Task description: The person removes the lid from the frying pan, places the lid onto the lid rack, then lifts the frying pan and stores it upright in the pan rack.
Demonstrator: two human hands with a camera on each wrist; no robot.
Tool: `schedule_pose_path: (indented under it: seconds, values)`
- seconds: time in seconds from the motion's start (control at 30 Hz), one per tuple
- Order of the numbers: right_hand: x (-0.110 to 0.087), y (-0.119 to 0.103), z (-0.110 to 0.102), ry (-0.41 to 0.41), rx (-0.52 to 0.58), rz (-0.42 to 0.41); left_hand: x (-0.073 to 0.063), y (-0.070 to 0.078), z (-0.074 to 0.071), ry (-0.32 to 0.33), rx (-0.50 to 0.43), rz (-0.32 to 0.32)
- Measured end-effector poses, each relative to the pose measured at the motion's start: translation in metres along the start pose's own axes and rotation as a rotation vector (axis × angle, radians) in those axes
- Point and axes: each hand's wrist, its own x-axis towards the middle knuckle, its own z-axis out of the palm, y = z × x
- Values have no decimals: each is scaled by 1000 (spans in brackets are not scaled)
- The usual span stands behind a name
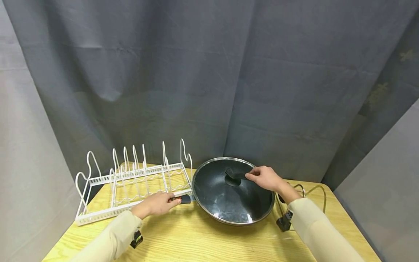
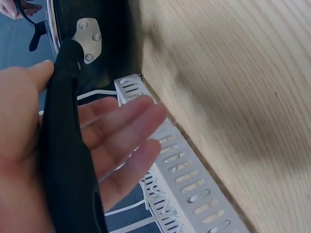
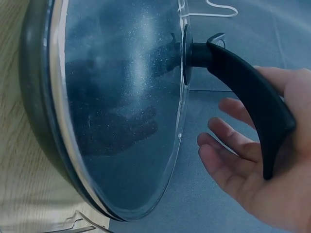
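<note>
Black pan handle (image 2: 65,136), one: left fingers (image 2: 132,135) holding; lid handle (image 3: 245,83), one: right fingers (image 3: 226,167) holding

Backdrop: dark grey, loosely creased fabric curtain (image 1: 209,80), hanging in vertical folds | Left: pale grey smooth panel (image 1: 29,153) | Right: light grey slanting panel (image 1: 386,182), faint yellowish patterning on darker cloth (image 1: 379,92) above | Furniture: yellow-toned, wood-grained tabletop (image 1: 203,245) | Light: soft shadows across grain.

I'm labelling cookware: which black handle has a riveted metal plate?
The pan handle, riveted to the pan beside the white rack; the lid handle rises from a round black base on the lid.
</note>
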Motion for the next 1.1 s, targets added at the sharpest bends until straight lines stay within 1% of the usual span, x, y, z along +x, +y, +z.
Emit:
schedule_pose_path:
  seconds: [0.07,0.13,0.2,0.27,0.33,0.43,0.57,0.7,0.83,1.1]
  values:
    - [2,0,-1,-20,1,-7,1,-2,-1,-22,-24,-2]
    - [4,0,-2,-59,26,13,2,-3,-1,-46,-48,0]
    - [5,1,-3,-120,72,37,2,-3,-3,-69,-71,2]
    - [6,2,-4,-189,146,63,2,-2,-4,-94,-106,-7]
    - [7,3,-4,-258,235,101,2,-2,-5,-111,-146,-27]
    - [9,3,-4,-335,339,159,1,-1,-5,-131,-189,-79]
    - [10,4,-5,-417,409,231,0,0,-5,-141,-191,-136]
    - [13,7,-6,-466,452,270,2,1,-5,-144,-189,-151]
    - [17,12,-6,-500,507,272,4,0,-4,-143,-193,-153]
    - [20,17,-3,-532,609,269,3,-2,-4,-138,-193,-148]
